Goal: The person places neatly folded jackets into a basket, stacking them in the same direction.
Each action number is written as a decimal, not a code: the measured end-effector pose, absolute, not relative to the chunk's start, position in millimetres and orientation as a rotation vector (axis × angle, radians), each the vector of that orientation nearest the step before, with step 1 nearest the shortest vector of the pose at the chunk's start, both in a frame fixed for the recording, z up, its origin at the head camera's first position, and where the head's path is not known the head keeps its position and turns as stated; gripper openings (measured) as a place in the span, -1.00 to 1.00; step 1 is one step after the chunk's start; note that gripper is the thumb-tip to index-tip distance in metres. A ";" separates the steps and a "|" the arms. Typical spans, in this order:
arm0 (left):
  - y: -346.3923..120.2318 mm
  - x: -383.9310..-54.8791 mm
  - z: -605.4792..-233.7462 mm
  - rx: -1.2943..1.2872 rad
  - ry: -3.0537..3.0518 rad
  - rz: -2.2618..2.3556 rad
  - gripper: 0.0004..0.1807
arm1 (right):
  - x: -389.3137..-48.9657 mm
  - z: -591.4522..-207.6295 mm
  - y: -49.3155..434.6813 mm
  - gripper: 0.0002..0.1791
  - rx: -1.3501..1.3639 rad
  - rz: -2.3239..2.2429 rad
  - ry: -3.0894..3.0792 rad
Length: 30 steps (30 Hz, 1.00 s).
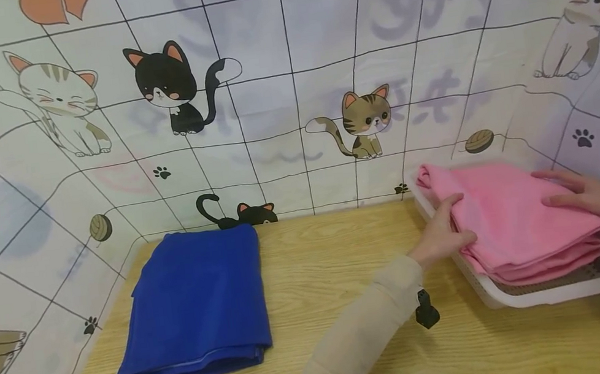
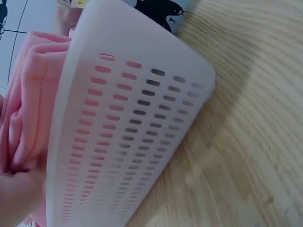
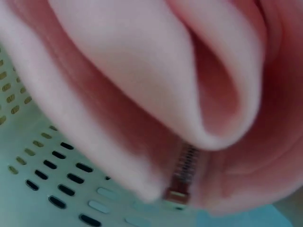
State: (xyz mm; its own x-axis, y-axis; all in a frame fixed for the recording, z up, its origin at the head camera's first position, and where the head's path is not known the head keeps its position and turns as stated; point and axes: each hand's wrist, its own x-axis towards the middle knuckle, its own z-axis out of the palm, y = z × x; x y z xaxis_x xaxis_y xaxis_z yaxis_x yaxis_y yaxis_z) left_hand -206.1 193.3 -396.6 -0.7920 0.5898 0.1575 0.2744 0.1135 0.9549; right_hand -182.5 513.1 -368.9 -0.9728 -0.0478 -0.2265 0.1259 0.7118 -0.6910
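A folded pink cloth [image 1: 519, 211] lies in a white basket [image 1: 557, 295] with slotted walls at the right of the table. At the cloth's left edge my left hand [image 1: 438, 236] grips it, thumb and fingers spread along the side. My right hand [image 1: 592, 194] rests on the cloth's right part with its visible fingers fairly straight; its other fingers are hidden. Close up in the right wrist view, the pink folds [image 3: 132, 71] hang over the basket's slots, with a small zip-like piece [image 3: 177, 195] below them. The left wrist view shows the basket's outer wall [image 2: 142, 47].
A folded blue cloth [image 1: 196, 297] lies flat on the left of the wooden table [image 1: 337, 269]. Behind and at both sides stand walls covered with a cat-print tile pattern [image 1: 268, 104]. The basket sits near the right wall.
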 end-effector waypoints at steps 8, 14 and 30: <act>192.0 -210.6 -400.6 0.910 2.360 1.524 -0.14 | -189.9 -377.2 513.5 -0.09 -0.011 -1.199 2.545; 196.9 -212.4 -398.0 0.879 2.586 1.053 -0.15 | -199.2 -381.2 509.7 -0.16 -0.144 -1.095 2.414; 210.8 -204.3 -392.6 0.844 2.759 0.619 -0.20 | -198.9 -371.7 498.8 -0.19 -0.161 -1.059 2.391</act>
